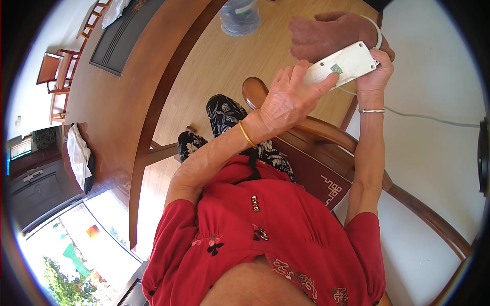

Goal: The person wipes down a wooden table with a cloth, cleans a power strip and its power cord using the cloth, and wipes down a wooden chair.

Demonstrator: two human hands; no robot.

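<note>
The fingers of my left hand (292,98) clasped the white strip (354,60), thumb by its green label (335,68); my right hand's (376,76) fingers grasped its other end, near brown cloth (324,38).

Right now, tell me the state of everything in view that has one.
White case: held aslant
Left hand: closed on the case
Right hand: closed on its end
Brown cloth: bunched
White cable: curved
Grey cord: sagging
White cloth: rumpled, on the table
Plastic jug: on the floor, partly cropped
</note>
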